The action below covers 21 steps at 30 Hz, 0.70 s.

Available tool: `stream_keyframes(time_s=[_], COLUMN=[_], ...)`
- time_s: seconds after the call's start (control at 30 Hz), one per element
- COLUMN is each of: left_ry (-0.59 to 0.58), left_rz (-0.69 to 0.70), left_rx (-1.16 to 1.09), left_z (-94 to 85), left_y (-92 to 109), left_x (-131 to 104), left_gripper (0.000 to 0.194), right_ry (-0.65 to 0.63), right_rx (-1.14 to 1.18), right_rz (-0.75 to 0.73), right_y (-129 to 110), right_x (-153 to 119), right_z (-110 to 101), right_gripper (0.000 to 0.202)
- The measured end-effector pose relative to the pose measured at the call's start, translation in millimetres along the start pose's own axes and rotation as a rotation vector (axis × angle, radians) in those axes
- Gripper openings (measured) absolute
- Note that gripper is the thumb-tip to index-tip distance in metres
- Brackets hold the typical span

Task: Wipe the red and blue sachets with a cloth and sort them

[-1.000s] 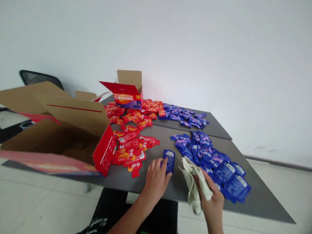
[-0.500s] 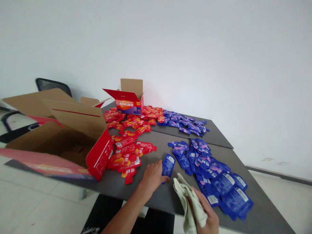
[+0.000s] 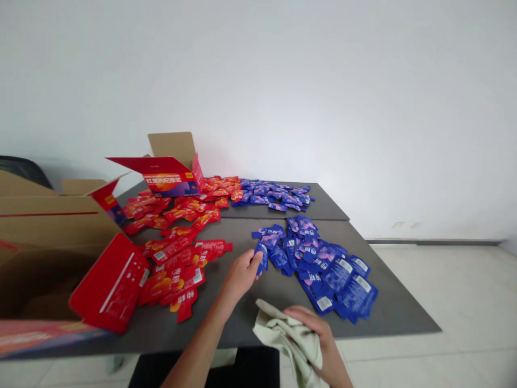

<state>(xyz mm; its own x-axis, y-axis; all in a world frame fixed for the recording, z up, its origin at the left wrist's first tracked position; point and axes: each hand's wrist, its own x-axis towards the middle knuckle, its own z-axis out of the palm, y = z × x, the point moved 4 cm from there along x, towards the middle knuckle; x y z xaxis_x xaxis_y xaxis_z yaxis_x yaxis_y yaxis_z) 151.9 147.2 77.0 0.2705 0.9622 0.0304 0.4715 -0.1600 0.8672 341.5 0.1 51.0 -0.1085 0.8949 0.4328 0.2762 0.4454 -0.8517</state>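
My left hand pinches a small blue pouch by its edge, tilted up over the grey table. A pale green cloth is bunched in my right hand, near the table's front edge, and it partly hides my fingers. Just beyond both hands lies a spread of blue pouches, overlapping one another on the right. To the left of my left hand, several red pouches with orange print lie in a loose heap.
An open red carton stands at the near left, flaps up. Behind it is a second open carton. More red pouches and blue pouches lie along the far side of the grey table. A white wall rises behind.
My left hand has lifted the blue pouch and tilted it. The cloth in my right hand has come nearer to it. The view has turned to the right.
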Motion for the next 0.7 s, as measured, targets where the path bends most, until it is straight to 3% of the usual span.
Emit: stream_keyframes(time_s=[0.17,0.3,0.5,0.6,0.7], left_ry=[-0.009,-0.051,-0.209,-0.274,-0.321], left_rz=[0.059,0.062,-0.009,-0.048,-0.055], left_rx=[-0.200,-0.277,-0.202,-0.127,-0.048], left_z=[27.9,64.2,105.2,107.6,101.7], left_y=[45.0,63.4,44.8,31.3,24.5], left_x=[48.3,81.1,81.2,71.3,62.4], left_gripper=[0.046,0.045,0.041,0.041,0.042], right_ry=[-0.041,-0.043,-0.130,-0.156,-0.095], right_rx=[0.108,0.143,0.176,0.132,0.071], right_rz=[0.016,0.014,-0.013,0.032,0.108], right_y=[-8.6,-7.1,14.9,26.1,31.8], right_x=[1.7,1.4,1.2,-1.5,-5.0], right_z=[-1.6,0.4,3.1,3.7,1.4], right_gripper=[0.031,0.029,0.034,0.036,0.034])
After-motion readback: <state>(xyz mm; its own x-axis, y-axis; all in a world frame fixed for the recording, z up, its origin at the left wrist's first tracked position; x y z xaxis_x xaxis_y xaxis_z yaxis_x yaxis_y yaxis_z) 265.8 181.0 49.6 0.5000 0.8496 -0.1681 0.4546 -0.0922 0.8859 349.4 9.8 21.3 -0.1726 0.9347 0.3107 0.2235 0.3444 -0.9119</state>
